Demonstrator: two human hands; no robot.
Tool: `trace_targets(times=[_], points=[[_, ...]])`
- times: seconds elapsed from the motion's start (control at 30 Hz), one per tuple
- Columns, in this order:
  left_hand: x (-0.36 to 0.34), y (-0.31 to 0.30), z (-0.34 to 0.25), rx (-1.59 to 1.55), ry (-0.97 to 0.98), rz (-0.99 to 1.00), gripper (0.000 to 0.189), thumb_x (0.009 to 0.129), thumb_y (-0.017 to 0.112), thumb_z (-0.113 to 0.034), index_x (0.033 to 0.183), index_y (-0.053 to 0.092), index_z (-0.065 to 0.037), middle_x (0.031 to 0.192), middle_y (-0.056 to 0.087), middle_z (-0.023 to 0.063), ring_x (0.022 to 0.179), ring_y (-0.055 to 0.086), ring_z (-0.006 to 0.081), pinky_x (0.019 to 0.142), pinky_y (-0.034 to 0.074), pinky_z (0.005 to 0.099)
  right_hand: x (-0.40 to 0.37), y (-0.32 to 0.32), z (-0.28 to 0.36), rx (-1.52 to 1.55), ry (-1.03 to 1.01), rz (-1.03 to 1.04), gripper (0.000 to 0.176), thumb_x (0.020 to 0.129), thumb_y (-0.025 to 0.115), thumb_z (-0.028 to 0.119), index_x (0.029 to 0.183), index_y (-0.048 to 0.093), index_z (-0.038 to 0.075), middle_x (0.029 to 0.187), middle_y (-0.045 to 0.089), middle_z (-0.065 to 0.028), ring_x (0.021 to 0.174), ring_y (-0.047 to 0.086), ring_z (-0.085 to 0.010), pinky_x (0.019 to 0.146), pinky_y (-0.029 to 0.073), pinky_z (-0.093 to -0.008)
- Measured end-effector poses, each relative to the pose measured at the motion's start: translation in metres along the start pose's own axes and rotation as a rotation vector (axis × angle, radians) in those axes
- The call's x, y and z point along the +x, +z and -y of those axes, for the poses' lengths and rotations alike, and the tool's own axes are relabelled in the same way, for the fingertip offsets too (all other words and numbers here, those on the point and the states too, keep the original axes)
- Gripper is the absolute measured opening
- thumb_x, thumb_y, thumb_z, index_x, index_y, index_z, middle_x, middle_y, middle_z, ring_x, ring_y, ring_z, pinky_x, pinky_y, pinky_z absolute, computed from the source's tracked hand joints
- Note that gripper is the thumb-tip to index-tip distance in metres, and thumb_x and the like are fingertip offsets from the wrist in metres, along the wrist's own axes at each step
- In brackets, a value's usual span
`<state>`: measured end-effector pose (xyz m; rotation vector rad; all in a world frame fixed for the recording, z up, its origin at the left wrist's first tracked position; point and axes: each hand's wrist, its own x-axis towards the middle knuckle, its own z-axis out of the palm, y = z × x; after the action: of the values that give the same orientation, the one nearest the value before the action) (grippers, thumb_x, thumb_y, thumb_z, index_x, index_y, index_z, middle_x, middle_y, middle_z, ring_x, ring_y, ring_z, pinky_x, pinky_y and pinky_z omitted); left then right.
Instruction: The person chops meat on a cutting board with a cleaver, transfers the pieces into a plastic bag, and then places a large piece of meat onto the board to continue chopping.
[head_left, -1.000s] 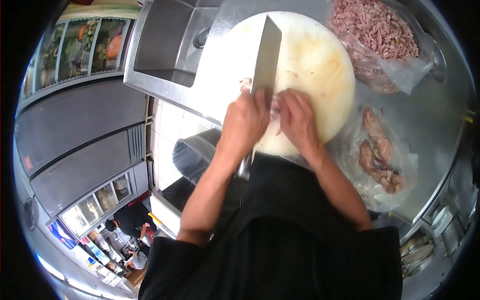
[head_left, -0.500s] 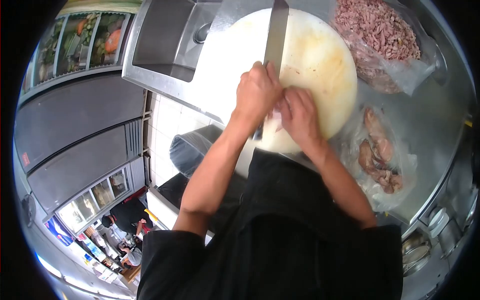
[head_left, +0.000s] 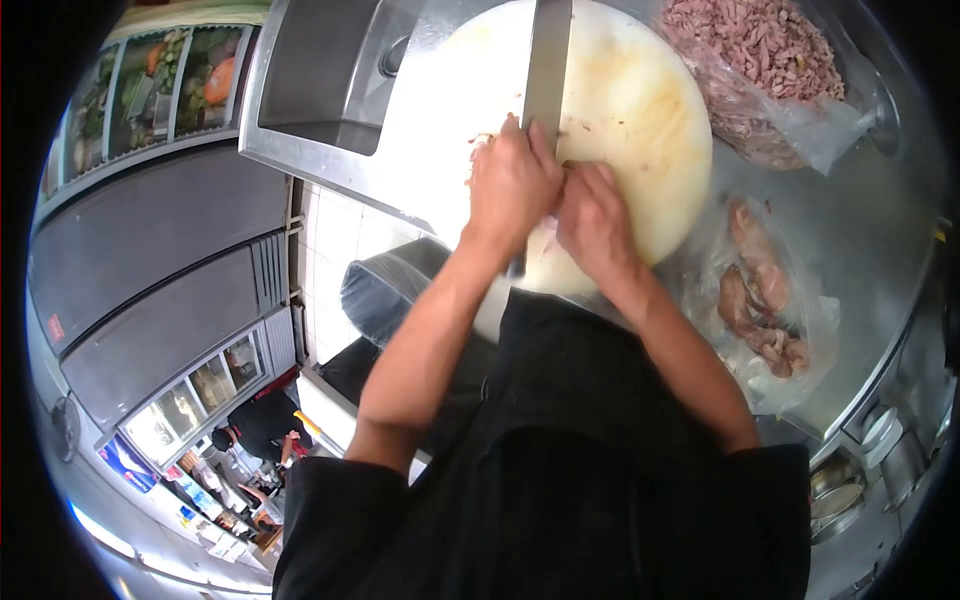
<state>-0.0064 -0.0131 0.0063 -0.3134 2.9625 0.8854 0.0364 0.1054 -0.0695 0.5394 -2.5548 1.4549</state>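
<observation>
My left hand (head_left: 512,185) is closed round a large knife (head_left: 547,75); its broad blade points away from me over the round white cutting board (head_left: 665,130). The end of the knife shows below my wrist. Right beside it, my right hand (head_left: 593,215) is closed with curled fingers, pressed on a small pale pink piece of meat (head_left: 547,224) that is mostly hidden under both hands. Small dark scraps lie by my left knuckles and on the board.
A plastic bag of chopped meat (head_left: 760,60) sits at the upper right. Larger meat pieces (head_left: 760,265) lie on another bag below it. A steel sink (head_left: 325,70) is at upper left, a lined bin (head_left: 385,290) below. Another person (head_left: 262,425) stands far left.
The view has shifted slightly. My right hand's fingers are curled in more tightly beside the knife. Scraps by my left knuckles now show. The knife stays in my left hand.
</observation>
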Motion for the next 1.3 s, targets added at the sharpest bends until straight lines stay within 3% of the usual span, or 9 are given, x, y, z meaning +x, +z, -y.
trace_targets(times=[0.1, 0.37, 0.63, 0.7, 0.83, 0.97, 1.0, 1.1, 1.3], points=[[0.006, -0.014, -0.008, 0.006, 0.044, 0.006, 0.034, 0.100, 0.053, -0.019, 0.081, 0.064, 0.007, 0.065, 0.063, 0.0312, 0.065, 0.065, 0.0516, 0.062, 0.054, 0.0562, 0.000, -0.007, 0.002, 0.008, 0.019, -0.010, 0.024, 0.081, 0.065, -0.005, 0.105, 0.065, -0.003, 0.108, 0.065, -0.0185, 0.105, 0.059, -0.0373, 0.095, 0.051, -0.0430], [-0.124, -0.046, 0.003, 0.049, -0.103, 0.148, 0.024, 0.100, 0.058, -0.013, 0.086, 0.060, 0.007, 0.062, 0.060, 0.0327, 0.059, 0.061, 0.0521, 0.053, 0.049, 0.0572, -0.002, -0.001, 0.003, 0.067, 0.010, -0.094, 0.021, 0.081, 0.065, -0.007, 0.101, 0.066, -0.003, 0.103, 0.065, -0.0181, 0.101, 0.060, -0.0363, 0.089, 0.052, -0.0431], [-0.007, 0.002, 0.000, -0.052, -0.020, -0.027, 0.036, 0.099, 0.054, -0.017, 0.077, 0.061, 0.010, 0.070, 0.062, 0.0358, 0.068, 0.064, 0.0525, 0.062, 0.053, 0.0550, 0.001, -0.004, -0.001, 0.046, 0.007, 0.018, 0.025, 0.072, 0.067, -0.012, 0.095, 0.063, -0.003, 0.104, 0.064, -0.0190, 0.101, 0.058, -0.0391, 0.088, 0.052, -0.0450], [0.003, -0.001, -0.007, -0.005, 0.009, -0.044, 0.038, 0.100, 0.051, -0.017, 0.076, 0.061, 0.011, 0.073, 0.061, 0.0374, 0.072, 0.065, 0.0530, 0.062, 0.052, 0.0540, 0.000, -0.009, 0.002, 0.074, 0.054, -0.012, 0.022, 0.076, 0.065, -0.012, 0.095, 0.063, -0.002, 0.101, 0.064, -0.0181, 0.098, 0.059, -0.0392, 0.087, 0.052, -0.0451], [-0.051, -0.048, -0.024, 0.015, -0.107, 0.126, 0.038, 0.101, 0.054, -0.019, 0.076, 0.061, 0.010, 0.067, 0.061, 0.0357, 0.069, 0.063, 0.0564, 0.065, 0.052, 0.0575, -0.001, -0.016, 0.006, 0.097, 0.070, -0.098, 0.019, 0.080, 0.062, -0.011, 0.096, 0.064, 0.000, 0.097, 0.065, -0.0167, 0.095, 0.060, -0.0385, 0.086, 0.052, -0.0446], [-0.124, -0.040, -0.001, 0.068, -0.098, 0.143, 0.027, 0.099, 0.058, -0.014, 0.084, 0.060, 0.008, 0.063, 0.059, 0.0351, 0.061, 0.062, 0.0542, 0.055, 0.051, 0.0590, -0.007, -0.011, 0.004, 0.131, 0.035, -0.063, 0.020, 0.079, 0.063, -0.011, 0.096, 0.064, 0.000, 0.096, 0.066, -0.0159, 0.094, 0.060, -0.0375, 0.083, 0.053, -0.0441], [-0.129, -0.032, -0.002, 0.066, -0.187, 0.141, 0.023, 0.099, 0.060, -0.010, 0.087, 0.060, 0.010, 0.069, 0.061, 0.0344, 0.071, 0.064, 0.0536, 0.059, 0.050, 0.0539, -0.007, -0.009, 0.002, 0.120, 0.024, -0.059, 0.021, 0.078, 0.063, -0.011, 0.096, 0.064, 0.000, 0.096, 0.066, -0.0159, 0.093, 0.061, -0.0373, 0.083, 0.053, -0.0441], [-0.099, -0.010, 0.000, 0.002, -0.027, -0.005, 0.029, 0.100, 0.058, -0.012, 0.082, 0.060, 0.011, 0.070, 0.062, 0.0335, 0.071, 0.064, 0.0536, 0.059, 0.050, 0.0537, -0.007, -0.010, -0.001, 0.085, 0.001, -0.023, 0.023, 0.076, 0.064, -0.011, 0.096, 0.064, -0.001, 0.096, 0.066, -0.0159, 0.093, 0.061, -0.0371, 0.082, 0.053, -0.0441], [-0.015, 0.000, -0.009, -0.054, -0.061, -0.004, 0.042, 0.102, 0.054, -0.021, 0.076, 0.061, 0.011, 0.069, 0.061, 0.0359, 0.069, 0.066, 0.0523, 0.060, 0.052, 0.0532, -0.005, -0.018, 0.003, 0.097, 0.058, 0.006, 0.017, 0.080, 0.065, -0.007, 0.096, 0.065, -0.001, 0.096, 0.066, -0.0160, 0.093, 0.062, -0.0376, 0.082, 0.053, -0.0456]])
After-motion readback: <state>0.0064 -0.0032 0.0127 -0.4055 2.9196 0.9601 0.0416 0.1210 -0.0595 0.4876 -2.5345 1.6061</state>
